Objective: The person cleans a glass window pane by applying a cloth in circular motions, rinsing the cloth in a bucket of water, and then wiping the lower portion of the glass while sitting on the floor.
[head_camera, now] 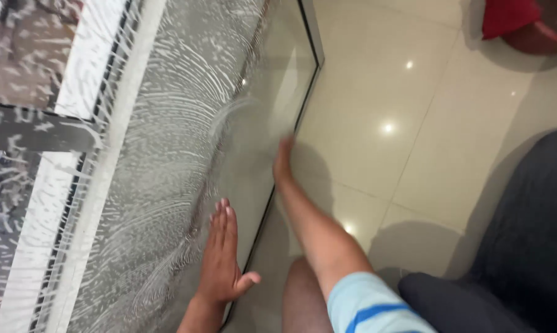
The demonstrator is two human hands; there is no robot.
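A tall glass pane (167, 154) fills the left half of the view, covered in white soapy swirl streaks. My left hand (223, 253) lies flat against the pane low down, with its fingers straight and together and nothing in it. My right arm, in a light blue striped sleeve, reaches forward. My right hand (283, 161) is blurred against the cleaner strip of glass near the dark frame edge (303, 105). I cannot make out whether that hand holds anything.
Glossy cream floor tiles (401, 111) spread to the right of the pane. A dark grey cushion or seat (525, 246) takes up the lower right. A red object (506, 15) sits at the top right. My bare knee (303, 299) shows at the bottom.
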